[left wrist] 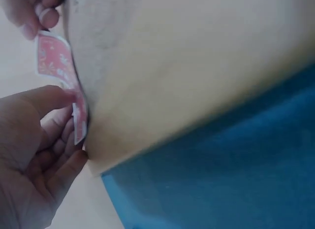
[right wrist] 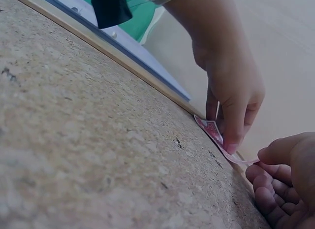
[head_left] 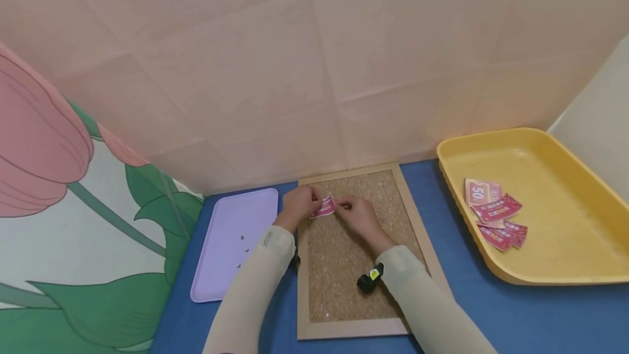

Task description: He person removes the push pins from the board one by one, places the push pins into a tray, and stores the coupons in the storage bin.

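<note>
A small red printed coupon (head_left: 322, 207) with a pale border is held near the top left corner of a wood-framed cork board (head_left: 339, 266). My left hand (head_left: 297, 202) pinches its left part, the thumb (left wrist: 54, 98) lying on the printed face. At the other end, my right hand (head_left: 361, 216) grips the edge between thumb and fingertips. The coupon (right wrist: 216, 138) bows slightly between the two hands, close over the cork in the right wrist view.
To the left lies a purple tray (head_left: 228, 214) with several tiny pieces (head_left: 242, 237) on it. A yellow tray (head_left: 565, 223) on the right contains several coupons (head_left: 497, 209). One small white dot (head_left: 327, 314) shows low on the cork. Behind the board rises a pinkish wall covering (head_left: 275, 97).
</note>
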`<state>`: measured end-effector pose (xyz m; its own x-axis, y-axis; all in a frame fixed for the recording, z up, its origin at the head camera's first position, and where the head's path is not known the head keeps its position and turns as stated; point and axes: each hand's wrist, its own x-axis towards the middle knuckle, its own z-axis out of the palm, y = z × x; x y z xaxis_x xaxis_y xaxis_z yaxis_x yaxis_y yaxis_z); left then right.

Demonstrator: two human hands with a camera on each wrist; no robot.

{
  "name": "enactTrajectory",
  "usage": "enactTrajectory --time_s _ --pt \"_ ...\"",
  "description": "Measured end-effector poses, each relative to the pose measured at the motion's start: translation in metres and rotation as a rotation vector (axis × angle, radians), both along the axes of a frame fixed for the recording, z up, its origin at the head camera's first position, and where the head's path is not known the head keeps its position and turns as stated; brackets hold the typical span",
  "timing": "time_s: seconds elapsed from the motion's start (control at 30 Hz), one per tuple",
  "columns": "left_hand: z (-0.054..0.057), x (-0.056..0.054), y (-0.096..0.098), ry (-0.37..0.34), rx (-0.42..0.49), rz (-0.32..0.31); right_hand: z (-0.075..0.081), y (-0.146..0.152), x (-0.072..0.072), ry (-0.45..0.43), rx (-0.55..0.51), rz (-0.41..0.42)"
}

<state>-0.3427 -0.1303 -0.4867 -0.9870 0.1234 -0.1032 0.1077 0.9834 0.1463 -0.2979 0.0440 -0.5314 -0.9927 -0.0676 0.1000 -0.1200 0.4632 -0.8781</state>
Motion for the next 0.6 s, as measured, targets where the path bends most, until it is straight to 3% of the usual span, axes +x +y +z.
enactTrajectory --time_s 0.2,0.6 --pt "-0.0013 0.0014 -0.0002 0.049 -0.024 -0.007 -0.0005 -0.0011 -0.0002 0.007 -0.004 -0.011" --pt "-0.0012 -0.0017 -0.0006 -0.014 -0.018 -0.003 -0.0022 -0.0004 0.0004 0.003 -0.004 -0.014"
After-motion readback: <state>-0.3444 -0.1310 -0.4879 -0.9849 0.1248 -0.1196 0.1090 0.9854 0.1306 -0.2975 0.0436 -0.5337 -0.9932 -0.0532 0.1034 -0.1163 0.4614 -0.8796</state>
